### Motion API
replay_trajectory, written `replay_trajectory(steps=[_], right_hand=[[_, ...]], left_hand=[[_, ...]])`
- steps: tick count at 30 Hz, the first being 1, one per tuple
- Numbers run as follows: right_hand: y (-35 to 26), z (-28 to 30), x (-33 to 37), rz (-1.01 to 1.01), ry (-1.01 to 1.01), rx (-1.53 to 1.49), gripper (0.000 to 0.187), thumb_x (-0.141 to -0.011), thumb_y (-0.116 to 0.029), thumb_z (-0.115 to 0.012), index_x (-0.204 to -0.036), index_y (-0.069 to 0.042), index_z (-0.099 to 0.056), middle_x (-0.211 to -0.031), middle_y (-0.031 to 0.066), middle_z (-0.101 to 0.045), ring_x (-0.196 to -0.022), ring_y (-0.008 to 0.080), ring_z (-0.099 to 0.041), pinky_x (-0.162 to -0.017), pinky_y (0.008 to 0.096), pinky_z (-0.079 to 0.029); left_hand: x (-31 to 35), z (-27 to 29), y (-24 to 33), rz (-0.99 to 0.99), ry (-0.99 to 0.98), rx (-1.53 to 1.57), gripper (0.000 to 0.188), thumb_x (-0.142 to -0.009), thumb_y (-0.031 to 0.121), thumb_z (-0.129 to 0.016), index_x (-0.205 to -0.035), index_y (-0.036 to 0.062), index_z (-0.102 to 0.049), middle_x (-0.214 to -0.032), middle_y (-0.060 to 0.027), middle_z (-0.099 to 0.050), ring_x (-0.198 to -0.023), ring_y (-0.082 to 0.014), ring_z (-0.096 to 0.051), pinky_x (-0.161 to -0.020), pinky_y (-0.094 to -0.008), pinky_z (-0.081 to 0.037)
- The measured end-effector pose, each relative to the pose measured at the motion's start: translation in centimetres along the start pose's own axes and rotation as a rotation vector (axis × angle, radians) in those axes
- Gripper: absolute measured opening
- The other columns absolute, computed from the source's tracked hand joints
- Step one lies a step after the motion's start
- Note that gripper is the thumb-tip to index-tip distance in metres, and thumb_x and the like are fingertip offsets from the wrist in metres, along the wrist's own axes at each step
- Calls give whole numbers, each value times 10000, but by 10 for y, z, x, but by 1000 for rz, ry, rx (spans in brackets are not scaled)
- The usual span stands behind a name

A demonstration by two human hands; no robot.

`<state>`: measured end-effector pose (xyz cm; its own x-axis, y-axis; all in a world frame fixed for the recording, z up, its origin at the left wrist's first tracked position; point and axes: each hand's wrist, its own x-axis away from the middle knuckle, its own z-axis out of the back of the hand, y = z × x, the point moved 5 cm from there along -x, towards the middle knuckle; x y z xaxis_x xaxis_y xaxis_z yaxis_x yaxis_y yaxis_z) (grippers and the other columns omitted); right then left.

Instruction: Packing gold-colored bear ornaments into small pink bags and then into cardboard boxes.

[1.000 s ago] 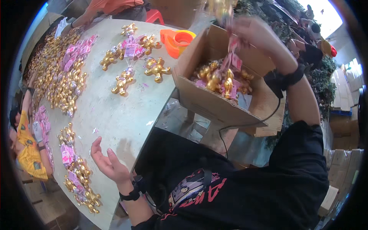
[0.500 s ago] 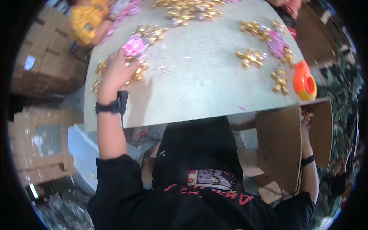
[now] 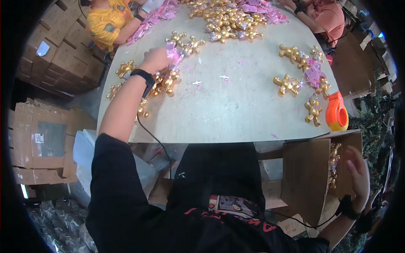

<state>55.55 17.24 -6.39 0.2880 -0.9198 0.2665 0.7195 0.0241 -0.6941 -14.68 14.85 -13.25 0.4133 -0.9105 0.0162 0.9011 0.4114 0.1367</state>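
Observation:
My left hand (image 3: 156, 61) is over the left part of the table, its fingers curled closed against pink tags (image 3: 172, 52). What lies inside its fingers is mostly hidden. Shiny gold bear figures (image 3: 168, 80) lie just below that hand, and more gold bears (image 3: 190, 45) are beyond it. At the right, my right hand (image 3: 358, 173) is raised at the far side of an open cardboard box (image 3: 306, 177), fingers apart and holding nothing. Gold bears (image 3: 334, 164) stand stacked inside the box against its wall.
An orange and yellow tape dispenser (image 3: 336, 114) stands at the table's right edge, near several gold bears (image 3: 287, 84) and pink tags (image 3: 313, 74). A large gold pile (image 3: 232, 21) fills the far middle. Two co-workers sit at the far sides. Cartons (image 3: 42, 139) stand left.
My right hand has come up out of the box and opened, leaving gold bears visible inside. My left hand has moved farther over the table and curled at the pink tags.

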Motion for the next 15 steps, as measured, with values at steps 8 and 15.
replay_trajectory(steps=[8, 15], right_hand=[[-119, -1, 94, 443, 114, 181, 491, -895, -374, -613, -1099, 72, -626, -992, 178, -653, -819, 214, -626, -744, 319, -470], [-149, 11, 101, 851, 354, 309, 310, -937, -257, -536, -903, 37, -627, -846, 131, -641, -693, 197, -580, -624, 316, -417]], left_hand=[[-43, 70, -41, -106, 221, 246, 402, -802, 351, -763, -997, 11, -678, -885, -196, -708, -811, -327, -697, -734, -412, -527], [20, 215, 79, -518, 458, 321, 271, -947, 169, -649, -1145, -13, -620, -986, -30, -665, -909, -95, -634, -812, -252, -494]])
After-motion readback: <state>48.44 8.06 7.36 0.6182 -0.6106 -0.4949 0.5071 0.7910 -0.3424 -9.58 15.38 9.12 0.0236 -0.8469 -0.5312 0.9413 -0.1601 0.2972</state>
